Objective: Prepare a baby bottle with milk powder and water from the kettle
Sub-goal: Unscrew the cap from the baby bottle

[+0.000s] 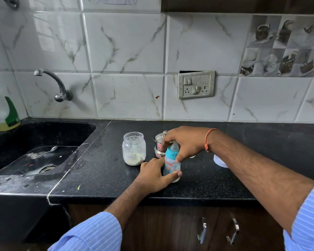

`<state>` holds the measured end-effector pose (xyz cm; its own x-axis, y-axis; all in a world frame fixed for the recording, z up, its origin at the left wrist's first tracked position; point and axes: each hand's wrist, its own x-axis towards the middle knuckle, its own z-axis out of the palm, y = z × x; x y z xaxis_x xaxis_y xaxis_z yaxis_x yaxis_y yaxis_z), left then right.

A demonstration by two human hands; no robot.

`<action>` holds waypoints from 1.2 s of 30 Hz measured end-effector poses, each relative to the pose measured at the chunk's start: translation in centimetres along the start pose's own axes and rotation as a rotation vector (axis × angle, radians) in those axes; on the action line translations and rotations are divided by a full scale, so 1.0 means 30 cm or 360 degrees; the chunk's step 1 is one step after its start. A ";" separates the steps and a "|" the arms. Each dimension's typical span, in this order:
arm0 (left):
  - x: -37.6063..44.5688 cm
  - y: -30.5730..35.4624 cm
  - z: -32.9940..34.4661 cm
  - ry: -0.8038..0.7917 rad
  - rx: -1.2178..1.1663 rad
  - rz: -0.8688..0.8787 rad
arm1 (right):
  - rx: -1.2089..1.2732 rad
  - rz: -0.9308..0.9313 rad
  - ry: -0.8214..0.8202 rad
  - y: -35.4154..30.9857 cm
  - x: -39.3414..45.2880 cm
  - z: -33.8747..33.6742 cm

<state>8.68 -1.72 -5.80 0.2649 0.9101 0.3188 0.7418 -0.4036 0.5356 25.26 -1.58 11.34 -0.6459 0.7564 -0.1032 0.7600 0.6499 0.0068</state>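
Both hands share the small clear baby bottle with the blue collar (172,164), upright on the black stone counter (98,169): the left hand (155,175) wraps its base, seemingly to steady it, while the right hand (184,144) pinches the collar, probably to twist it.

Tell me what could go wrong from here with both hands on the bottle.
1. The right hand works the bottle top; if the left hand's grip slips, the bottle may tip.
2. The open powder jar stands close beside the left hand and could get knocked.
3. The small kettle sits just behind the bottle; the right hand could bump it.
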 end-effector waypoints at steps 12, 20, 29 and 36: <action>0.002 -0.003 0.000 0.0016 0.0011 -0.0001 | -0.0056 0.0127 -0.0036 0.002 0.008 0.006; 0.004 0.002 -0.003 0.0016 -0.0002 0.0001 | 0.0031 0.0136 -0.0081 0.014 0.024 0.000; 0.003 0.000 0.000 0.0013 -0.0004 0.0000 | -0.0044 0.0196 -0.0065 0.020 0.030 -0.001; 0.003 -0.004 0.003 0.0011 0.0004 0.0002 | -0.0005 0.0148 -0.0080 0.015 0.030 -0.009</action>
<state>8.67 -1.57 -5.90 0.2614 0.9089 0.3250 0.7432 -0.4044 0.5330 24.99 -0.58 11.52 -0.5681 0.8088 -0.1519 0.8162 0.5773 0.0215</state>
